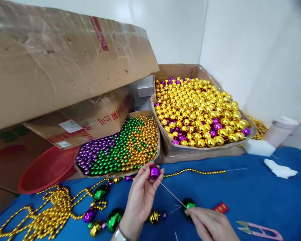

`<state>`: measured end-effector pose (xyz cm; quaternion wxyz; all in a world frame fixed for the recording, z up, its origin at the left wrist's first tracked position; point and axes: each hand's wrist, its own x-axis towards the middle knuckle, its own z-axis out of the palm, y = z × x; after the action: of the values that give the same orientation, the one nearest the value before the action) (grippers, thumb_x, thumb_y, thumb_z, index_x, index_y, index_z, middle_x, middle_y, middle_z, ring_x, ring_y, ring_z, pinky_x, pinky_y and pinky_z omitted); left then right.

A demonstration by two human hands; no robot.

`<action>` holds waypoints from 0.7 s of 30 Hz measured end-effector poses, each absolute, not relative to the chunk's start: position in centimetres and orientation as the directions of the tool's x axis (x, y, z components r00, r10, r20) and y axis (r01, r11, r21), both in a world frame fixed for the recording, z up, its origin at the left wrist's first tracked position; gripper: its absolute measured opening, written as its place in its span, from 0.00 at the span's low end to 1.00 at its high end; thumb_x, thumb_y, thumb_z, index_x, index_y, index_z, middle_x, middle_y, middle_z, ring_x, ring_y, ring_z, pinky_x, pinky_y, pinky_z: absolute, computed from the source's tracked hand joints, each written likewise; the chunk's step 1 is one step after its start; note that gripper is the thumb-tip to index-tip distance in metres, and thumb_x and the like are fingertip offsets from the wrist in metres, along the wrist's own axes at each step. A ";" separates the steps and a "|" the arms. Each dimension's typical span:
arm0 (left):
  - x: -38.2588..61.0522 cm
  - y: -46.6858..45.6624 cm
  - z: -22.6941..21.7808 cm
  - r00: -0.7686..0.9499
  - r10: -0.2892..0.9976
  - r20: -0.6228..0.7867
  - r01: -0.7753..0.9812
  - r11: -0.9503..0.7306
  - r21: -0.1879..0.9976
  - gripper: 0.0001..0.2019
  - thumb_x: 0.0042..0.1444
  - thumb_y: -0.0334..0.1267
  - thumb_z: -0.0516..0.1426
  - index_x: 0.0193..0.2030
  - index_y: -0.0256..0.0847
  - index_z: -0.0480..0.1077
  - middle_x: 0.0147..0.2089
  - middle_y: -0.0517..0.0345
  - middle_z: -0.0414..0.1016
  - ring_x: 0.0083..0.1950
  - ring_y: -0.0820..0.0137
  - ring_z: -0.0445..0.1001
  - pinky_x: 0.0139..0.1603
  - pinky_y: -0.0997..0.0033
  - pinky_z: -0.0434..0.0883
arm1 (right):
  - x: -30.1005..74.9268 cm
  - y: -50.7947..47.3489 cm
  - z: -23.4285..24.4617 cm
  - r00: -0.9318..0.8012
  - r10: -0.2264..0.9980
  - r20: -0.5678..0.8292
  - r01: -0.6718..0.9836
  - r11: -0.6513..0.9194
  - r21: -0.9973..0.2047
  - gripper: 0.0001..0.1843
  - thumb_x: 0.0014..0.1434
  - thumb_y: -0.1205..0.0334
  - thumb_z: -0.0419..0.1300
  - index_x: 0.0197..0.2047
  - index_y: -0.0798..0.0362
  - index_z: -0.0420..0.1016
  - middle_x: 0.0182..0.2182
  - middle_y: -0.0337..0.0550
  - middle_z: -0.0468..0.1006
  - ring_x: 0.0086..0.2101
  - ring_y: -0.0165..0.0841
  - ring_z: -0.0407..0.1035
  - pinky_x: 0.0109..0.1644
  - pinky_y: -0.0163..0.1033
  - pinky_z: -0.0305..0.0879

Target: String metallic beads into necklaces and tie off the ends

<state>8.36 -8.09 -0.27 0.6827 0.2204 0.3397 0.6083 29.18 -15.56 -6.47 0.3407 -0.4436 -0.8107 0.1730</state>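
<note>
Between the fingers of my left hand is a shiny purple bead. A thin pale string runs from that bead down to my right hand, whose thumb and forefinger pinch it. Just behind my right fingertips lies a large green bead, partly covered. Left of my left wrist, a strand of green, gold and purple beads rests on the blue cloth, with a big green bead close to the wrist. A gold bead and a small purple bead sit between my hands.
A carton of gold beads stands behind, beside a carton of purple, green and gold beads. Gold bead chains are heaped at left near a red basin. Pink-handled thread snips and white tissue lie at right.
</note>
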 end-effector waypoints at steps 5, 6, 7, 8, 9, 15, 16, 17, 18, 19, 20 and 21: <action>8.6 -8.3 -0.2 0.018 0.986 -0.163 -0.668 0.133 0.732 0.10 0.55 0.31 0.58 0.45 0.36 0.71 0.43 0.51 0.76 0.50 0.54 0.75 0.50 0.62 0.74 | 29.7 -15.6 -5.7 -0.358 0.848 0.390 0.566 0.530 -0.631 0.12 0.63 0.68 0.49 0.45 0.51 0.71 0.31 0.41 0.79 0.37 0.32 0.76 0.41 0.32 0.72; 8.6 -8.3 -0.2 0.019 0.987 -0.159 -0.668 0.131 0.732 0.10 0.55 0.31 0.59 0.44 0.36 0.71 0.43 0.51 0.76 0.50 0.54 0.75 0.50 0.62 0.74 | 29.8 -15.6 -5.6 -0.363 0.847 0.388 0.567 0.531 -0.629 0.12 0.63 0.68 0.49 0.45 0.51 0.71 0.32 0.41 0.79 0.37 0.32 0.76 0.41 0.32 0.72; 8.7 -8.4 -0.2 0.021 0.987 -0.158 -0.670 0.131 0.731 0.09 0.55 0.31 0.59 0.44 0.36 0.71 0.42 0.51 0.76 0.49 0.54 0.75 0.49 0.62 0.74 | 29.9 -15.6 -5.6 -0.371 0.844 0.388 0.571 0.536 -0.622 0.11 0.63 0.68 0.49 0.44 0.51 0.71 0.32 0.41 0.79 0.37 0.32 0.76 0.41 0.32 0.71; 8.7 -8.4 -0.2 0.024 0.987 -0.161 -0.672 0.135 0.728 0.09 0.55 0.31 0.59 0.44 0.36 0.71 0.42 0.52 0.76 0.49 0.54 0.75 0.49 0.62 0.74 | 29.9 -15.5 -5.6 -0.378 0.838 0.393 0.576 0.545 -0.609 0.11 0.63 0.69 0.49 0.43 0.51 0.71 0.31 0.41 0.78 0.36 0.32 0.76 0.41 0.32 0.71; 8.8 -8.5 -0.2 0.026 0.986 -0.166 -0.675 0.140 0.725 0.09 0.55 0.31 0.58 0.43 0.36 0.71 0.42 0.52 0.76 0.49 0.55 0.75 0.49 0.62 0.75 | 29.9 -15.5 -5.6 -0.380 0.832 0.405 0.581 0.555 -0.595 0.11 0.63 0.69 0.49 0.42 0.51 0.72 0.30 0.41 0.78 0.36 0.32 0.76 0.41 0.32 0.71; 8.7 -8.6 -0.5 0.043 0.979 -0.200 -0.685 0.175 0.707 0.08 0.55 0.32 0.59 0.42 0.35 0.71 0.41 0.51 0.77 0.50 0.53 0.75 0.50 0.62 0.74 | 29.6 -15.5 -5.9 -0.354 0.822 0.447 0.604 0.566 -0.562 0.13 0.63 0.69 0.48 0.44 0.52 0.72 0.25 0.39 0.76 0.35 0.32 0.76 0.40 0.32 0.72; 8.7 -8.6 -0.6 0.037 0.978 -0.205 -0.686 0.174 0.706 0.08 0.55 0.33 0.59 0.42 0.35 0.71 0.41 0.51 0.77 0.50 0.53 0.75 0.49 0.62 0.74 | 29.5 -15.5 -5.8 -0.356 0.822 0.444 0.601 0.566 -0.565 0.13 0.63 0.69 0.48 0.44 0.52 0.72 0.25 0.39 0.76 0.34 0.32 0.76 0.40 0.32 0.72; 8.7 -8.6 -0.7 0.030 0.978 -0.208 -0.686 0.171 0.707 0.08 0.55 0.33 0.59 0.42 0.36 0.71 0.41 0.52 0.76 0.50 0.53 0.75 0.49 0.62 0.74 | 29.5 -15.6 -5.7 -0.356 0.823 0.442 0.598 0.564 -0.569 0.14 0.63 0.69 0.47 0.44 0.52 0.72 0.25 0.39 0.76 0.34 0.32 0.77 0.39 0.31 0.72; 8.6 -8.6 -0.8 0.024 0.978 -0.209 -0.685 0.169 0.709 0.08 0.55 0.33 0.59 0.42 0.36 0.71 0.42 0.52 0.76 0.50 0.53 0.75 0.50 0.61 0.74 | 29.4 -15.6 -5.5 -0.359 0.825 0.437 0.597 0.563 -0.572 0.14 0.63 0.69 0.47 0.44 0.52 0.72 0.25 0.39 0.77 0.33 0.32 0.77 0.39 0.31 0.72; 8.6 -8.6 -0.8 0.023 0.978 -0.207 -0.682 0.167 0.712 0.07 0.55 0.33 0.59 0.41 0.36 0.71 0.42 0.52 0.76 0.50 0.54 0.75 0.50 0.61 0.74 | 29.4 -15.6 -5.4 -0.356 0.826 0.437 0.598 0.561 -0.572 0.14 0.63 0.69 0.47 0.43 0.51 0.73 0.26 0.39 0.77 0.33 0.31 0.77 0.39 0.31 0.72; 8.6 -8.6 -0.9 0.024 0.979 -0.202 -0.680 0.164 0.714 0.07 0.55 0.33 0.59 0.41 0.36 0.71 0.42 0.53 0.76 0.50 0.54 0.75 0.51 0.61 0.74 | 29.4 -15.6 -5.3 -0.353 0.828 0.436 0.602 0.558 -0.571 0.14 0.63 0.68 0.47 0.43 0.51 0.73 0.26 0.39 0.77 0.32 0.31 0.77 0.38 0.31 0.72; 8.6 -8.6 -0.9 0.028 0.981 -0.193 -0.678 0.161 0.717 0.07 0.56 0.34 0.58 0.41 0.36 0.71 0.43 0.53 0.76 0.50 0.54 0.75 0.51 0.60 0.73 | 29.3 -15.6 -5.2 -0.352 0.829 0.434 0.609 0.555 -0.567 0.14 0.64 0.68 0.47 0.42 0.51 0.73 0.26 0.39 0.77 0.32 0.31 0.77 0.39 0.31 0.72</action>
<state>8.57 -8.63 -0.86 0.6815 0.2224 0.3404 0.6085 29.33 -15.56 -5.21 0.3545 -0.4453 -0.8074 0.1555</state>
